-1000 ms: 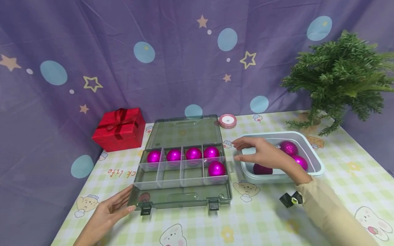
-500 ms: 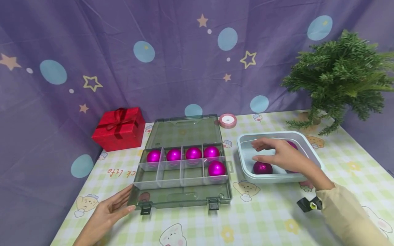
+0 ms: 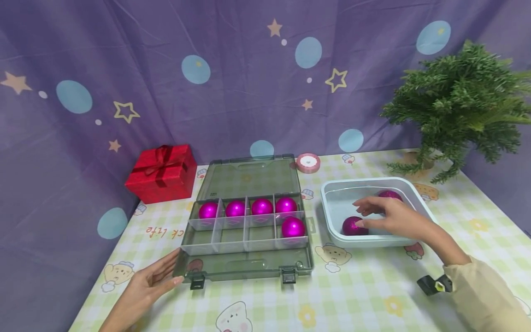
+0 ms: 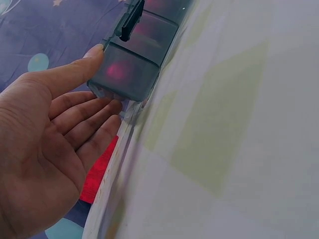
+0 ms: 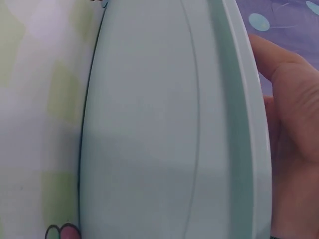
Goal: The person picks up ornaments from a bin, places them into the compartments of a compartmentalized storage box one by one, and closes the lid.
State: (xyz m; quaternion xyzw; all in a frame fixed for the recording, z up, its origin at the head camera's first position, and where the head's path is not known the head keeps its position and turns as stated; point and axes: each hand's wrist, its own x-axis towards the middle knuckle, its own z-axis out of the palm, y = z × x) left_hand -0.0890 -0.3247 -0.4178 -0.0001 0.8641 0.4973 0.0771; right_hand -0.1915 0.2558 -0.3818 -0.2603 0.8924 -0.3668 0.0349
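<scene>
2 balls (image 3: pixel 351 227) vis. in tub (image 3: pixel 335 203), 1 by R hand (image 3: pixel 392 216), poss. touching

Five glossy magenta balls (image 3: pixel 262 207) sit in the open divided case (image 3: pixel 249 263), glittery balls (image 3: pixel 351 226) in the pale tub (image 3: pixel 365 242).

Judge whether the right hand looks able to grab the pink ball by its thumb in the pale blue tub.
Likely yes: the right hand is over the lidless tub, its thumb overlapping the ball in the head view. Nothing visible blocks the way, though contact is unclear.
</scene>
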